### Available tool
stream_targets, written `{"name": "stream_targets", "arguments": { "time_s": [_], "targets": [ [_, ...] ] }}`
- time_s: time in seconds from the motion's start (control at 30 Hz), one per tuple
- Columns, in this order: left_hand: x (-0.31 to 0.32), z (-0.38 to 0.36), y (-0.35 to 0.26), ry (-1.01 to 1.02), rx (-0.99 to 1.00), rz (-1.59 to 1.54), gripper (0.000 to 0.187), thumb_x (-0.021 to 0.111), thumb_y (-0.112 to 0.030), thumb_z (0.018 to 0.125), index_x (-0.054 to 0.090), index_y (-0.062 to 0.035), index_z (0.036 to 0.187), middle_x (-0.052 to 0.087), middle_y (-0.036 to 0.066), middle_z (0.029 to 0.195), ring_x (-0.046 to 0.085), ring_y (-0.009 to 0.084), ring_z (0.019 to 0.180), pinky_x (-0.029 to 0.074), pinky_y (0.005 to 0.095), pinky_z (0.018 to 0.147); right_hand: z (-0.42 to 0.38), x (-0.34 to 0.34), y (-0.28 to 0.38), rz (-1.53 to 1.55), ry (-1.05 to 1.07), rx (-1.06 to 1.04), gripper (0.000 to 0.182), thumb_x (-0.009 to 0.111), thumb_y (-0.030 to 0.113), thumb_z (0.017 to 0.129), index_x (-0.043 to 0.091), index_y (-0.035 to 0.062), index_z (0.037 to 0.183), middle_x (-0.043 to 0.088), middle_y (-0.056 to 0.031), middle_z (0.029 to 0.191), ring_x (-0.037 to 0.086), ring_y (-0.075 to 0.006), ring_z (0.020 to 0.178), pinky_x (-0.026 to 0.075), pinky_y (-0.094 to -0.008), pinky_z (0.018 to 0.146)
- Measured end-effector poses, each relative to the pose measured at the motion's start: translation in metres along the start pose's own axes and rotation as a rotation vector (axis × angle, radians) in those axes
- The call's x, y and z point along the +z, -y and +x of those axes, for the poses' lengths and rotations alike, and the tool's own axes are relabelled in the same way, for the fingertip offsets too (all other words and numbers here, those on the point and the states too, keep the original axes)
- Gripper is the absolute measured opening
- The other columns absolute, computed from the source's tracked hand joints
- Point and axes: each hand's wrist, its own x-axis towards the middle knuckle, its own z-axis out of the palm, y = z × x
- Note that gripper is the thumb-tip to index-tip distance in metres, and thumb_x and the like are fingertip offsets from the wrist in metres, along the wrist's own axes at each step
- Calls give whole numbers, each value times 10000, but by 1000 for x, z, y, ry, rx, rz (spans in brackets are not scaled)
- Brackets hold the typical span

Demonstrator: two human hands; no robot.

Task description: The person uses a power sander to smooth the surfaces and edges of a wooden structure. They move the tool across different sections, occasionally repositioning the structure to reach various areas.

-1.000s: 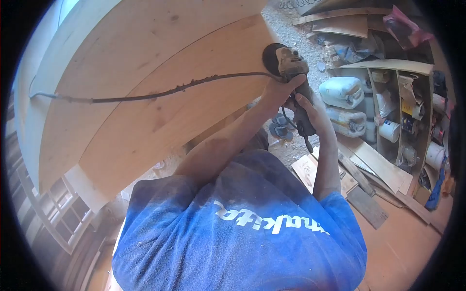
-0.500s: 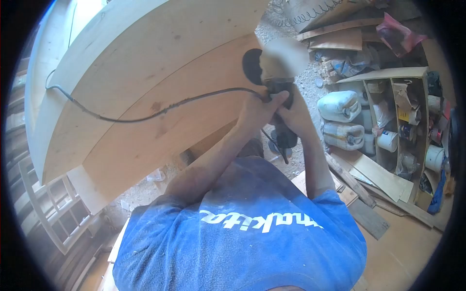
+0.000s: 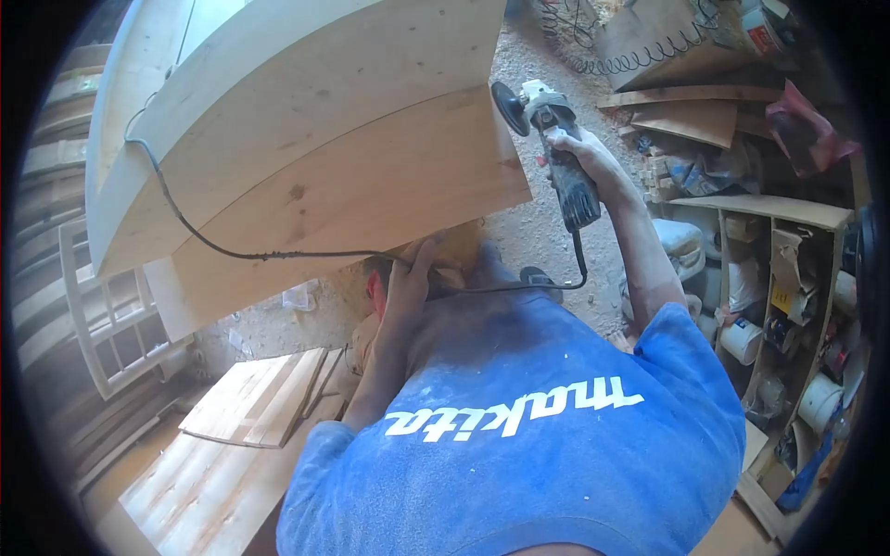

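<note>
My right hand [image 3: 582, 153] is closed round the body of an angle grinder [image 3: 567, 176], held up to the right of the wooden workpiece. Its dark round disc [image 3: 509, 108] faces the end of the workpiece, apart from it. The power cord [image 3: 306, 254] runs across the workpiece's face to my left hand [image 3: 417, 264], then loops up to the grinder's rear end. My left hand is low by the workpiece's bottom edge, fingers curled on the cord and partly in shadow. The workpiece [image 3: 362, 185] is a large, pale, curved wooden panel with a visible seam.
Wooden boards [image 3: 250, 398] lie at lower left, near a slatted wooden frame [image 3: 116, 320]. At right stands a shelf [image 3: 769, 211] with tubs and bags, a white jug [image 3: 681, 246] beside it. Offcuts [image 3: 691, 120] and coiled wire [image 3: 640, 63] lie on the dusty floor farther back.
My left hand has left the grinder and moved down and left with the cord. My right hand has raised the grinder, its disc now clearly visible. The view has shifted.
</note>
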Motion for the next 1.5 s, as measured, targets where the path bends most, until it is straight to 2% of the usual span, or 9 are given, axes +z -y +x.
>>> {"name": "stream_targets", "arguments": {
  "time_s": [0.07, 0.6, 0.77, 0.87, 1.17, 1.2, 1.27, 1.3, 1.5],
  "targets": [
    [-5, -4, 13, -23, -16, -46, 450, 527, -350, 1119, 627, -23, 1411, 721, 176, 1253, 752, 200, 981, 624, 330, 774, 14, 0, -3, 40, 42, -50, 445, 713, 309, 938, 564, 21, 1244, 642, -65, 939, 660, -143, 714, 579, -315, 630],
    [-28, -8, 38, -32, -69, -58, 427, 454, -346, 1153, 654, -23, 1347, 771, 128, 1051, 749, 186, 889, 612, 318, 759, -27, 15, -29, 72, 73, 14, 412, 690, 274, 938, 564, 39, 1252, 622, -86, 1026, 654, -162, 815, 578, -340, 709],
    [-33, -7, 48, 73, 146, 191, 391, 498, -316, 1139, 666, -25, 1339, 721, 127, 1255, 748, 182, 953, 613, 328, 792, -82, 25, -43, 45, 19, 55, 396, 727, 297, 909, 599, 59, 1199, 605, -32, 1024, 621, -119, 899, 530, -302, 775],
    [-30, -7, 36, 51, -112, 22, 370, 540, -304, 1125, 672, -27, 1331, 741, 107, 1161, 735, 173, 941, 597, 325, 799, -119, 26, -57, 31, -8, 126, 439, 731, 300, 904, 590, 54, 1239, 600, -27, 1042, 614, -116, 915, 525, -306, 814],
    [-4, -13, 42, 155, -159, 64, 328, 602, -285, 1095, 712, -11, 1240, 749, 83, 1036, 696, 170, 909, 556, 316, 819, -221, 26, -114, 390, -182, 204, 588, 746, 268, 918, 514, 12, 1393, 648, -70, 1021, 694, -171, 839, 614, -344, 711],
    [-4, -14, 46, 120, -144, 44, 328, 602, -285, 1095, 712, -11, 1240, 749, 83, 1036, 696, 170, 909, 556, 316, 819, -223, 22, -119, 399, -217, 186, 583, 735, 252, 928, 498, 6, 1401, 660, -81, 988, 716, -193, 790, 626, -354, 684],
    [-22, -14, 55, 278, 439, 434, 318, 641, -266, 1062, 734, 13, 1183, 749, 81, 1024, 696, 162, 924, 554, 312, 808, -220, 20, -130, 450, -329, 102, 603, 761, 189, 907, 475, 14, 1408, 657, -116, 993, 728, -228, 727, 634, -365, 636],
    [-35, -8, 61, 237, 465, 458, 323, 654, -265, 1047, 743, 22, 1167, 748, 75, 1001, 695, 154, 918, 552, 310, 799, -213, 13, -144, 490, -339, 106, 598, 753, 180, 915, 464, 18, 1413, 658, -117, 986, 727, -233, 724, 632, -361, 631],
    [-110, -29, 53, 35, 35, -34, 273, 700, -250, 1005, 792, 5, 1042, 738, 40, 969, 665, 140, 912, 539, 303, 836, -169, 55, -122, 274, -290, 32, 612, 766, 245, 931, 455, 21, 1409, 658, -120, 956, 706, -248, 700, 618, -357, 605]
  ]
}}
